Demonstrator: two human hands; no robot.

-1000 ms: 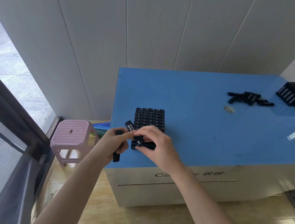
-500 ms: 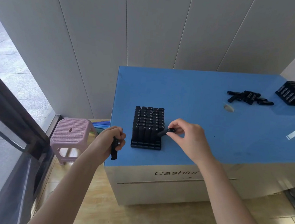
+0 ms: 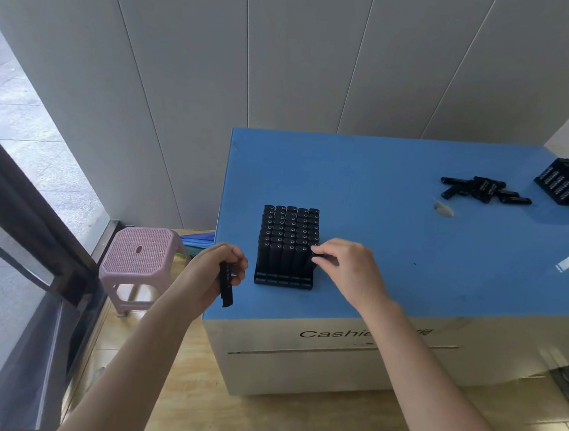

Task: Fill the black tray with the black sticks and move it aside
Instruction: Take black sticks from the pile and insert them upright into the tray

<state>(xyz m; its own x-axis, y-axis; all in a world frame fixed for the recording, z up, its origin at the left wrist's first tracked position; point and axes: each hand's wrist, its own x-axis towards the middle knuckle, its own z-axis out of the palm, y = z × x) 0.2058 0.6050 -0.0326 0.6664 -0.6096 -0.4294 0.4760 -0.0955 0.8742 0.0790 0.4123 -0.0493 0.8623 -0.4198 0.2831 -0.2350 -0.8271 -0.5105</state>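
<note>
Pink stool (image 3: pixel 141 258) (left); loose sticks (image 3: pixel 481 191) right.

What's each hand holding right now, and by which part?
Left hand grips a black stick by its upper end, lower end poking out. Right hand pinches the top of a second stick at the near right corner of the tray.

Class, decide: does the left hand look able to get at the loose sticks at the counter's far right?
Probably not: the left hand grips a stick at the near-left edge; the loose sticks lie far right, past the tray.
</note>
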